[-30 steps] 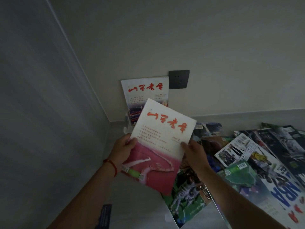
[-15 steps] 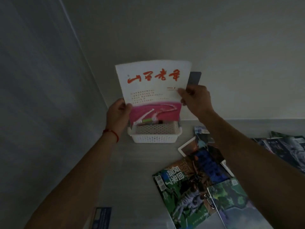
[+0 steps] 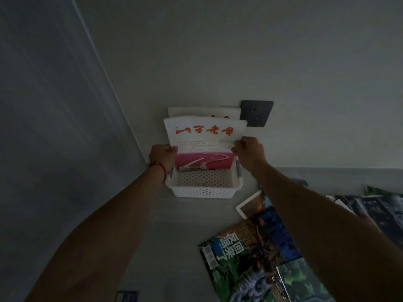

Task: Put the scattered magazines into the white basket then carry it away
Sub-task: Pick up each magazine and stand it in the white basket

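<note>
Left hand (image 3: 162,156): grip closed on the left edge of the magazine (image 3: 205,141).
Right hand (image 3: 247,150): pinches the right edge; two-sided hold keeps it upright.
Magazine: lower end inside the white basket (image 3: 204,188), fronting another one.
Basket: on the desk (image 3: 174,236) against the wall.
Remaining: scattered magazines (image 3: 250,258) lie right.

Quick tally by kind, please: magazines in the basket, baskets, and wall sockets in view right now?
Magazines standing in the basket: 2, the front magazine held by both hands and the rear magazine behind it
White basket: 1
Wall socket: 1
Total: 4
More magazines lie scattered at right, overlapping and uncounted.
</note>
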`<state>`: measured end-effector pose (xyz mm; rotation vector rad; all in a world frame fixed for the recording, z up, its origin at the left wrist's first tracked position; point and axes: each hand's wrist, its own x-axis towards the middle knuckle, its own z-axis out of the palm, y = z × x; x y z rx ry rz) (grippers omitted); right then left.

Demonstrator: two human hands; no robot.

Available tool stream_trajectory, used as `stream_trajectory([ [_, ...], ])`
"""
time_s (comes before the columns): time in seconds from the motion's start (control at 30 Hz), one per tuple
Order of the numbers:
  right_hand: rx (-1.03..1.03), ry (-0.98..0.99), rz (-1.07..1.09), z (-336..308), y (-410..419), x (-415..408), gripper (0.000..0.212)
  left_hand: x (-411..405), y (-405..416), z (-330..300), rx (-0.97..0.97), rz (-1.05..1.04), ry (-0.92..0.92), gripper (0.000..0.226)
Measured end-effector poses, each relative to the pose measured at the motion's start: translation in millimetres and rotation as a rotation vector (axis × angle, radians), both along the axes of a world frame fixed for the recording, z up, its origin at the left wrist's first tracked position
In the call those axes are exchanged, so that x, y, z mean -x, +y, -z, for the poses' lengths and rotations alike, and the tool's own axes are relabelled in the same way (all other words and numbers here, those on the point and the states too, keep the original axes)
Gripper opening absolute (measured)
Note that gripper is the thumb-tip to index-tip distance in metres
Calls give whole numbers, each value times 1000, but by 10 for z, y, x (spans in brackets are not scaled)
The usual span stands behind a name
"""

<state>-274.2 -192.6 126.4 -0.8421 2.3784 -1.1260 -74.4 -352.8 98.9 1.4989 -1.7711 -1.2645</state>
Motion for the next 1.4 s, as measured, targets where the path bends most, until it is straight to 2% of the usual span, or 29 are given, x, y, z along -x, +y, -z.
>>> stream_trajectory([
  [0.1, -62, -15, -53, 63, -53, 9, 21, 68, -57, 49, -29, -31, -6, 30],
  [0.23, -108, -41, -118, 70, -126, -38, 32, 158, -70, 98, -37, -46, 14, 27],
  [0.37, -34, -165, -94, 55, -169, -101, 44, 197, -57, 102, -24, 28, 67, 32],
  [0.53, 57, -299, -41, 55, -173, -98, 57, 233, -81, 81, -79, 12, 159, 32],
  [0.73, 136, -380, -115, 38, -143, -52, 48, 185, -18, 58, -120, 107, 267, 39],
  [0.83, 104, -334, -117, 56, -65, -25, 40, 135, 45, 13, -153, 115, 209, 38],
  [0.9, 3, -301, -58, 150, 132, 53, 57, 100, 126, -13, -89, 71, 87, 39],
  [0.97, -56, -292, -27, 280, 494, 133, 53, 45, 295, -32, 29, 7, -8, 46],
  [1.03, -178, -138, -62, 400, 1021, 157, 42, -9, 570, -36, 232, -37, -27, 42],
  [1.1, -354, 60, -104, 523, 1627, 107, 36, -29, 950, 34, 376, 41, 5, 40],
  [1.17, -462, 157, -44, 723, 2235, -3, 36, -15, 1400, 169, 396, 222, 13, 43],
  [1.27, -782, 191, 81, 1023, 2977, -275, 70, 28, 2058, 400, 349, 518, -44, 42],
  [1.33, -831, 187, 150, 1152, 3294, -428, 94, 53, 2414, 520, 348, 693, -107, 39],
  [1.4, -810, 163, 231, 1204, 3471, -521, 108, 66, 2680, 598, 326, 799, -136, 37],
])
